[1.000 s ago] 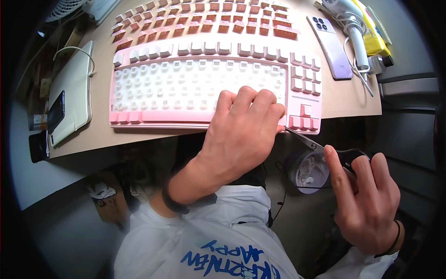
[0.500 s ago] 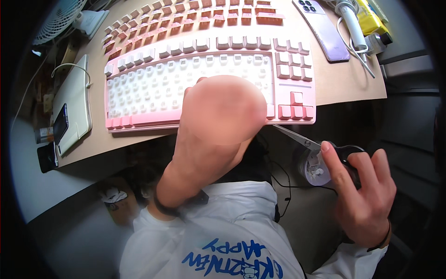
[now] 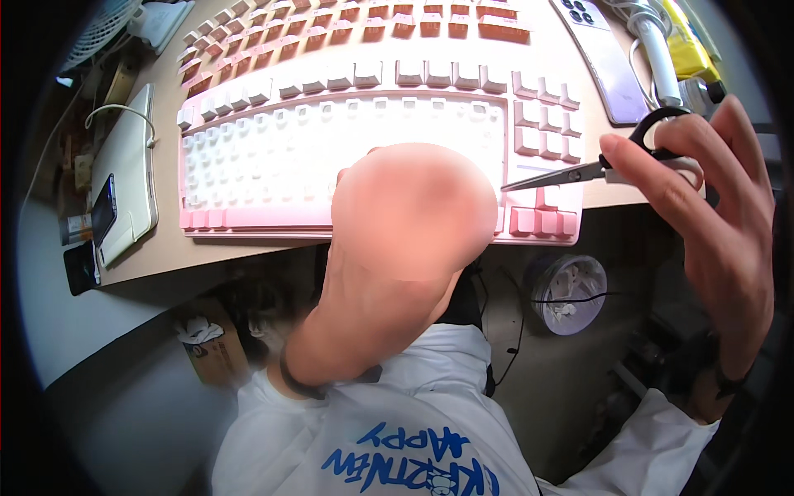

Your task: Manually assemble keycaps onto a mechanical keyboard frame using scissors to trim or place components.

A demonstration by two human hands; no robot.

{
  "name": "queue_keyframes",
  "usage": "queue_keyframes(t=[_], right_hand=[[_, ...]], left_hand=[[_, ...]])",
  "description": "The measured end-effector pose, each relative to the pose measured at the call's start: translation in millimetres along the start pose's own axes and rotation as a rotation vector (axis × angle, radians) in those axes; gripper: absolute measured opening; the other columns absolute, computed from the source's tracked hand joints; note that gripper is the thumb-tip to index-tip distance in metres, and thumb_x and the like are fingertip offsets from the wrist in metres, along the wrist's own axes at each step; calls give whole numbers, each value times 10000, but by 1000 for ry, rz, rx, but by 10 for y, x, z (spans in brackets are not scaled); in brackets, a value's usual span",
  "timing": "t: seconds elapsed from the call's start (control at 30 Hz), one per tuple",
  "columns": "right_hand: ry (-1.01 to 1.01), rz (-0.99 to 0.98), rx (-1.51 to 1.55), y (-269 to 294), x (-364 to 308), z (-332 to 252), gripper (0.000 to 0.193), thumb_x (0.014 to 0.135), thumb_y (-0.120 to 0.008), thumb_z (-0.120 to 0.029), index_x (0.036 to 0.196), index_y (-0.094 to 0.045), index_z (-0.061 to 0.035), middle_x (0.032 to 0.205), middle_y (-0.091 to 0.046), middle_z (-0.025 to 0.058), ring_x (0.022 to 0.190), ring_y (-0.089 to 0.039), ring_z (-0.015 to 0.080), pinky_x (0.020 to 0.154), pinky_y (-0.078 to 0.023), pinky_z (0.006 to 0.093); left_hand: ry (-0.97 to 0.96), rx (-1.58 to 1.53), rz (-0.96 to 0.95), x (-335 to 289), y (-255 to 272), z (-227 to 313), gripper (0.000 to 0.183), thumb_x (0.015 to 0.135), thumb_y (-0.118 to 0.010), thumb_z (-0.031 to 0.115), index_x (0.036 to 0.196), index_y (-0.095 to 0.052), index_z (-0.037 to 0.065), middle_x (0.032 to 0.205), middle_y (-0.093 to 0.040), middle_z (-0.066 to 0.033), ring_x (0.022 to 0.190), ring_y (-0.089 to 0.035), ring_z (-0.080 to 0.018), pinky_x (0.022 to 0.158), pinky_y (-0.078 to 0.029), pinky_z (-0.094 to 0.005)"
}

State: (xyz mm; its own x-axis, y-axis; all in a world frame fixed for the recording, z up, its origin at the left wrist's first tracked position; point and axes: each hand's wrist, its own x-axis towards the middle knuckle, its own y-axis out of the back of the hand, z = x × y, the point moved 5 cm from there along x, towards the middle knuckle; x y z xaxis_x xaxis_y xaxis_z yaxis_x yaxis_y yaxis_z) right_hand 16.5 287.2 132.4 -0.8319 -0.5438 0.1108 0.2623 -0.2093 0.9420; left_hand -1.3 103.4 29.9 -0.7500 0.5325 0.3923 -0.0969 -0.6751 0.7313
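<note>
My right hand (image 3: 718, 202) grips a pair of scissors (image 3: 569, 174) with dark handles and closed-looking blades. Their tips point left, over the lower right of a pink and white keyboard (image 3: 256, 218), near the arrow keys. Most of the keyboard's main block is stripped of keycaps and shows white switches; caps still sit on the top row, bottom row and right-hand cluster. Over the keyboard's front edge is my left hand (image 3: 397, 285), close to the view and blurred. Its fingers are hidden, so whatever it holds or touches cannot be seen.
Rows of loose pink and white keycaps (image 3: 314, 35) lie behind the keyboard. A purple phone (image 3: 616, 91), a cable and a yellow packet (image 3: 688, 45) are at the right. A cream tablet case (image 3: 132, 194) lies left, a white fan (image 3: 99, 33) behind it. Below stands a bin (image 3: 591, 318).
My right hand has lifted up and right with the scissors, from beside the desk's front edge to over the keyboard's right end. My left hand remains over the keyboard's front edge.
</note>
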Motion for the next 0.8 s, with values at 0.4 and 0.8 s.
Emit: queue_keyframes(t=[0.4,0.8], right_hand=[[307,-57,224,-311,462,251,423,759,-754,14,1167,-766,-96,956,-575,79,903,-551,258,629,-455,349],[217,-99,493,-825,258,542,324,815,-682,44,1107,-746,-80,937,-557,76,921,-550,263,640,-469,347]], left_hand=[[101,-12,-70,70,-19,16,309,696,-859,48,974,-733,95,983,-620,-28,886,-524,-246,771,-431,-357],[145,19,-114,37,-24,-12,308,717,-864,70,996,-745,123,979,-618,-30,904,-527,-247,813,-435,-371]])
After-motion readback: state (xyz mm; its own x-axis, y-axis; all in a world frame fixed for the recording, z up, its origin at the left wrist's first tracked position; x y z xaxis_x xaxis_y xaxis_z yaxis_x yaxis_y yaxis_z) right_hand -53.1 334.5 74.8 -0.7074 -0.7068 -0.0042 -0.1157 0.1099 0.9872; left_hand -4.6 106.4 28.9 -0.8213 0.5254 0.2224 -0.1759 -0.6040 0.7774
